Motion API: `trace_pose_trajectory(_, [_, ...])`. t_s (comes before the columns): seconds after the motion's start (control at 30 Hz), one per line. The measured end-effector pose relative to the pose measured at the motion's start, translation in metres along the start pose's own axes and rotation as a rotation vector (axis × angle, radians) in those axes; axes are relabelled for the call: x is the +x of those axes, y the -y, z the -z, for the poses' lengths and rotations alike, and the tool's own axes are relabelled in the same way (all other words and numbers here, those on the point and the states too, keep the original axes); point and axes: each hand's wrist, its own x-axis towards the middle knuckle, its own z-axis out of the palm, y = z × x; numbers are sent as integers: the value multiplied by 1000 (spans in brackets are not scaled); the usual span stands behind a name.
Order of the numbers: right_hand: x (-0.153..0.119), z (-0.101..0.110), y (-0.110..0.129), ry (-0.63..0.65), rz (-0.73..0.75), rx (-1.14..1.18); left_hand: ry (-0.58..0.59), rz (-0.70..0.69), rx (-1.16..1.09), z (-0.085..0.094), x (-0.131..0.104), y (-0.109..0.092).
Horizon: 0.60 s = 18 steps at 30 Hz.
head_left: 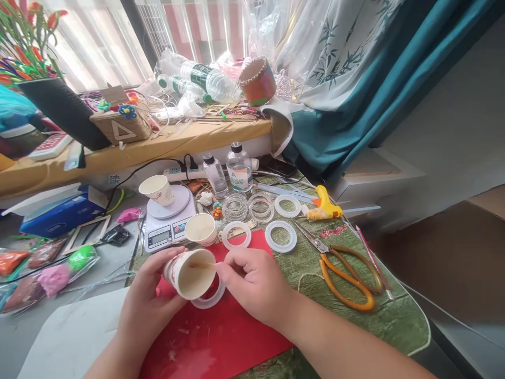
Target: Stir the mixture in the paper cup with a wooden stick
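My left hand (152,287) is wrapped round a paper cup (196,279), which tilts so that its mouth faces me. Between the thumb and fingers of my right hand (254,284) is a thin wooden stick (205,265), its far end inside the cup. Whatever the cup contains is hard to make out. Under both hands lies a red sheet (232,337). A white silicone ring mold (213,300) rests on it, partly hidden behind the cup. Just beyond stands a second paper cup (200,230), and a third paper cup (155,190) sits on a kitchen scale (183,210).
Several ring molds (281,237) lie past the sheet, near two clear bottles (239,176). To the right are orange-handled scissors (347,273), a yellow glue gun (324,205) and a pencil (373,258). Bagged colored clay (55,276) and a blue box (65,210) are on the left.
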Motion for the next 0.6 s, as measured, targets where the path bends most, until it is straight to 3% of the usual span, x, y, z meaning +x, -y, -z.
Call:
trace_pose_trajectory(0.17, [-1, 1, -1, -52, 69, -82, -36, 29, 40, 0, -1, -3])
trace_pose_trajectory(0.33, [-2, 0, -2, -66, 165, -241, 13, 33, 55, -1, -4, -6])
trace_pose_trajectory(0.47, [-1, -2, -1, 41, 37, -136, -7, 15, 46, -2, -4, -6])
trace_pose_trajectory(0.6, [-1, -3, 1, -15, 43, -133, -30, -14, 41, -3, -2, -6])
